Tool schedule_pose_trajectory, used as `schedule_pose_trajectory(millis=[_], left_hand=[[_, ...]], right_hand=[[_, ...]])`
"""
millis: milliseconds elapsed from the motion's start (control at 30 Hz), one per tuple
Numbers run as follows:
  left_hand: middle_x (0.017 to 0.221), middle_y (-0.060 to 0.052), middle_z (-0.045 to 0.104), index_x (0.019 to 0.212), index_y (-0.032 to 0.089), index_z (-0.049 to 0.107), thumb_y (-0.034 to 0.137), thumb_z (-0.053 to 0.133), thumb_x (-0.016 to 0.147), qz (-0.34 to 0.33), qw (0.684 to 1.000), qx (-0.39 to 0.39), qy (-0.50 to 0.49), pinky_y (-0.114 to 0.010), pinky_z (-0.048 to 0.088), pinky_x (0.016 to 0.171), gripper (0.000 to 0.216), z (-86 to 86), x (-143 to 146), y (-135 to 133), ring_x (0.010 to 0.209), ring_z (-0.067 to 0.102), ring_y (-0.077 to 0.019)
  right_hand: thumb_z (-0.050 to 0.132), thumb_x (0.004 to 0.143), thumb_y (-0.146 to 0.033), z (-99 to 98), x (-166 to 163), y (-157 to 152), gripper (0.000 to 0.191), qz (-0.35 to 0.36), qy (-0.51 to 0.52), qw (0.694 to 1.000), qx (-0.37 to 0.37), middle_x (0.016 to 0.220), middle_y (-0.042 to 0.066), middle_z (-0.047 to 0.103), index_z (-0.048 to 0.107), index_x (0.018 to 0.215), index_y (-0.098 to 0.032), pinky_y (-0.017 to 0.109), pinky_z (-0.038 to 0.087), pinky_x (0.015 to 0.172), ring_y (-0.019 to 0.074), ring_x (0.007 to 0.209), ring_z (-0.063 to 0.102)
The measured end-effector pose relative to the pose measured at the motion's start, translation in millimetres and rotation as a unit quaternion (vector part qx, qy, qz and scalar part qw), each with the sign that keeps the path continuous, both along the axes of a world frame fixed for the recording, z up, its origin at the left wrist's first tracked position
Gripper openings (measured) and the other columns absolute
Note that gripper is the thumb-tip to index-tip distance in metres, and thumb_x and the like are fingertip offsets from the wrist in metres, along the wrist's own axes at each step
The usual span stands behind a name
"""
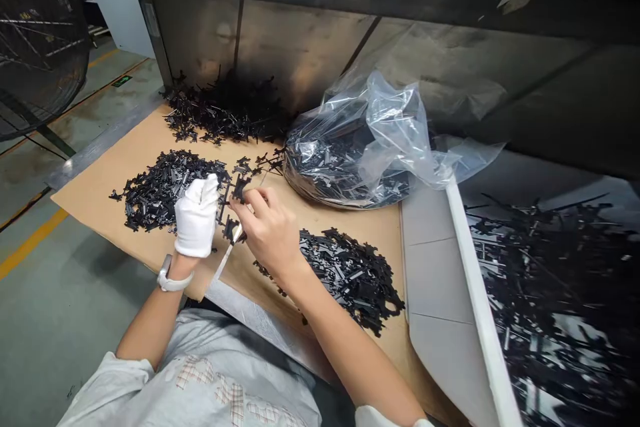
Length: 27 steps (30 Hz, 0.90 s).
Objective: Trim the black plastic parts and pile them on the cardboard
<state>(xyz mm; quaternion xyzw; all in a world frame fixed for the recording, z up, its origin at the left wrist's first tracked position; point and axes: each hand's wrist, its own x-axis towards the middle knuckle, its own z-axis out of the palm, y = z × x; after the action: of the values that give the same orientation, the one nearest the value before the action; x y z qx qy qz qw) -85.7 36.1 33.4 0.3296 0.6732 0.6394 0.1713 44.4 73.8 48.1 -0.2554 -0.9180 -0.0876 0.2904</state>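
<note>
A black plastic sprue with small moulded parts [226, 201] is held up between my two hands over the cardboard-covered table. My left hand [197, 217], in a white glove, is closed at the sprue's left side; its fingertips are partly hidden. With bare fingers bent and pinched, my right hand [267, 227] grips the sprue's right side. Left of the glove lies a heap of small black plastic parts [155, 190]. Another heap of black parts [350, 273] spreads beneath and beyond my right forearm.
Toward the back lies a tangled pile of black sprues [225, 110]. A clear plastic bag [345, 167] full of black pieces rests beside it. On the right, a white-edged box wall [475, 280] borders more black sprues [555, 293]. A large fan [40, 40] stands at far left.
</note>
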Motion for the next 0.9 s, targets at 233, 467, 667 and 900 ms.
schedule_pose_trajectory(millis=[233,467,667,900], left_hand=[[0.054,0.003,0.047,0.079,0.023,0.061,0.048,0.042,0.092,-0.068,0.993,-0.093,0.019,-0.021,0.04,0.042,0.034,-7.9,-45,4,0.04,0.045,-0.009],[0.082,-0.011,0.067,0.068,0.02,0.064,0.048,0.058,0.083,0.006,0.947,-0.207,0.246,-0.039,0.045,0.085,0.032,0.0,-86,9,0.091,0.061,-0.0271],[0.116,-0.014,0.064,0.111,0.017,0.066,0.045,0.034,0.096,0.038,0.909,-0.17,0.379,-0.043,0.043,0.097,0.045,19.2,-72,-5,0.108,0.059,-0.0277],[0.087,-0.011,0.069,0.092,0.017,0.066,0.049,0.037,0.093,0.008,0.923,-0.02,0.385,-0.033,0.05,0.078,0.043,-8.8,-21,-21,0.081,0.065,-0.0206]], right_hand=[[0.041,0.097,-0.017,7.5,-11,5,0.028,0.104,0.055,0.956,-0.269,0.087,0.008,0.058,0.067,0.106,-0.019,0.028,0.041,0.061,0.018,0.081,0.052],[0.046,0.094,-0.015,-1.4,-17,11,0.029,0.024,-0.036,0.979,-0.198,0.1,0.012,0.062,0.065,0.072,-0.015,0.028,0.027,0.049,0.023,0.091,0.053],[0.045,0.09,-0.006,5.6,-26,16,0.026,-0.003,-0.075,0.973,-0.218,0.099,0.011,0.062,0.065,0.077,-0.016,0.028,0.023,0.046,0.0222,0.088,0.053],[0.049,0.088,-0.009,15.5,-31,9,0.018,-0.002,-0.115,0.955,-0.273,0.094,0.011,0.061,0.065,0.083,-0.017,0.03,0.026,0.05,0.0227,0.086,0.055]])
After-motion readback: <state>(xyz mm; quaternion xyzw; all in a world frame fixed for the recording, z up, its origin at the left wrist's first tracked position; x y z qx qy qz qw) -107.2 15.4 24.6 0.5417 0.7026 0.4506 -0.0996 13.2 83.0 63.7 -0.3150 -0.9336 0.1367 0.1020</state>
